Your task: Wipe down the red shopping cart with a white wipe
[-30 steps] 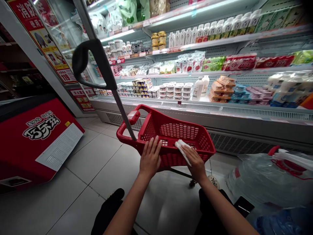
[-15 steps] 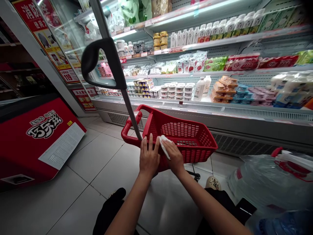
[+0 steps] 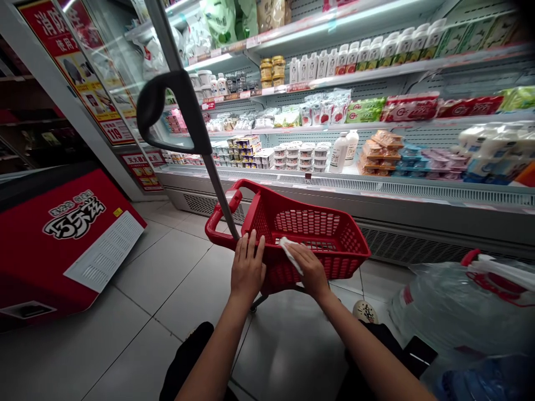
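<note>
In the head view, a red basket (image 3: 309, 236) on wheels stands on the shiny floor (image 3: 137, 312) in the middle of the frame, and its long grey handle (image 3: 184, 120) with a black grip sticks up toward the upper left. The left hand (image 3: 247, 267) lies flat on the near rim of the basket with its fingers held close together, and the right hand (image 3: 310, 269), just beside it, presses a small white cloth (image 3: 291, 252) onto the same rim with its fingers curled over it. Behind the basket, across the top of the frame, run bright cold shelves (image 3: 376, 117) full of bottles and packs, a red freezer (image 3: 62, 239) sits at the left, and a big clear water jug (image 3: 455, 312) lies at the lower right.
</note>
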The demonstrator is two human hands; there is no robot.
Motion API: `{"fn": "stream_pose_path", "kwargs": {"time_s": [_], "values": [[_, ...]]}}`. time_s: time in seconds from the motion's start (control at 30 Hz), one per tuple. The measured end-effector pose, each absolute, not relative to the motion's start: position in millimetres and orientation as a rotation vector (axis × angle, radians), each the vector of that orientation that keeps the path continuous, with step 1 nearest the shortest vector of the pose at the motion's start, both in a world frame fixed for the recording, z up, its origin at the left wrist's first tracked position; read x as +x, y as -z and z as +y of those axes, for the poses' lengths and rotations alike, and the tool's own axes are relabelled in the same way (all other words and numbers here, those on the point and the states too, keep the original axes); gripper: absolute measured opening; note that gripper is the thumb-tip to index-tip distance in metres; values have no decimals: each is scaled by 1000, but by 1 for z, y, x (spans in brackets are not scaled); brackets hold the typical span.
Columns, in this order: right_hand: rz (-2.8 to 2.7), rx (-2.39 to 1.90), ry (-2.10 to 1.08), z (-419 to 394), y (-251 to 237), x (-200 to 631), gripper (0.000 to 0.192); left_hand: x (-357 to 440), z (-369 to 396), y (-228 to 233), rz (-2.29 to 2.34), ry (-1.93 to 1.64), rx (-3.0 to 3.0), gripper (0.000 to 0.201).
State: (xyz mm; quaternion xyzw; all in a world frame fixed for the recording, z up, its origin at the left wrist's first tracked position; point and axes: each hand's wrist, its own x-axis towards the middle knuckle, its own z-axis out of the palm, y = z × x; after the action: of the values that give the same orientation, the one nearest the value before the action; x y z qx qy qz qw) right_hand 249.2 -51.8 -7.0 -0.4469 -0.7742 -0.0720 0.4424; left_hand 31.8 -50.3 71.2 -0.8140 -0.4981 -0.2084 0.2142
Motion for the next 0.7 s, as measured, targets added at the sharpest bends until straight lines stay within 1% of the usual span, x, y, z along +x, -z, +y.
{"fn": "stream_pose_path", "kwargs": {"time_s": [0.13,0.23,0.33,0.47,0.53,0.6,0.7], "values": [[-1837,-1284,307,-74,37,327,58,32,-49,-64,-1415,559,-2261,81],[-1752,-1393,353,-84,47,355,53,40,-47,-59,-1434,604,-2232,88],[-1683,-1416,386,-79,44,332,56,55,-46,-54,-1465,658,-2200,91],[-1795,-1282,310,-57,23,253,71,70,-46,-53,-1483,667,-2207,80],[-1824,-1218,277,-48,11,222,74,72,-46,-55,-1465,645,-2205,76],[-1851,-1179,261,-43,5,211,75,68,-46,-57,-1438,620,-2211,78],[-1914,-1171,269,-47,7,235,74,58,-45,-61,-1416,601,-2249,89]]}}
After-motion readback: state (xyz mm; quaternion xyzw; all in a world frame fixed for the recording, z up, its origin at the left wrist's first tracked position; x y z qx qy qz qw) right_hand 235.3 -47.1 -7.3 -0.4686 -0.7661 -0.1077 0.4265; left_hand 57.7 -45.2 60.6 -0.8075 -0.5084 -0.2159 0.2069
